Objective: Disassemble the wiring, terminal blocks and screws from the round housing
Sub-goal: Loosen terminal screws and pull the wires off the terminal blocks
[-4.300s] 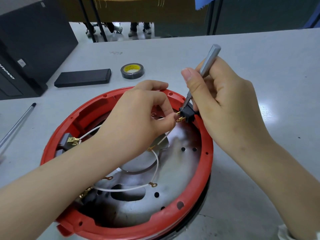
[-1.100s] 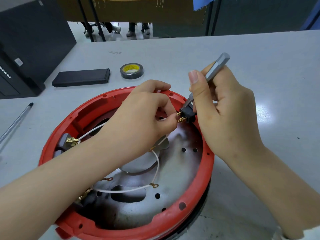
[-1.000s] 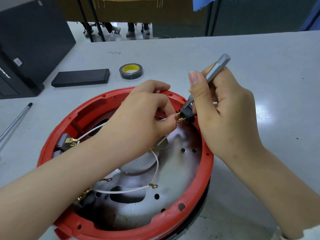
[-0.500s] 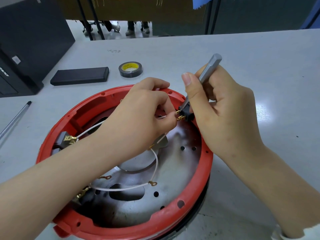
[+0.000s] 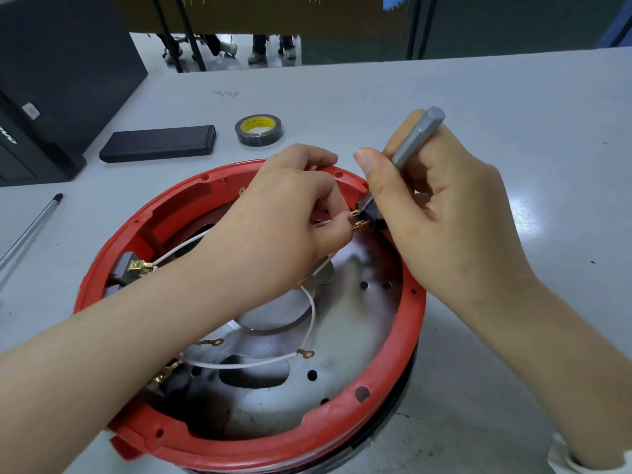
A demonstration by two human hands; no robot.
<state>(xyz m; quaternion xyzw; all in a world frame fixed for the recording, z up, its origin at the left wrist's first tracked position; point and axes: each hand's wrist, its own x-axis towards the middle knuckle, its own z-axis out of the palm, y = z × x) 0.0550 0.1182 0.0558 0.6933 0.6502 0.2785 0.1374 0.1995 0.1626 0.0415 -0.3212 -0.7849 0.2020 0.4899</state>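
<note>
Your left hand point(image 5: 284, 217) pinches the brass terminals point(image 5: 359, 220); your right hand point(image 5: 441, 206) grips the screwdriver point(image 5: 412, 142). The small black terminal block point(image 5: 372, 213) looks stiff and light: hold its body, since the thin tabs probably bend.

Little here gives me anything to read. The yellow inner label of the tape roll point(image 5: 259, 130), at twelve o'clock from my hands, carries small print too fine to make out. The black case point(image 5: 51, 80) at ten o'clock shows white letters cut off by the frame edge.

Grey table point(image 5: 513, 97): red housing point(image 5: 260, 449), tape roll point(image 5: 259, 130), black case point(image 5: 158, 143), pen point(image 5: 27, 230).
</note>
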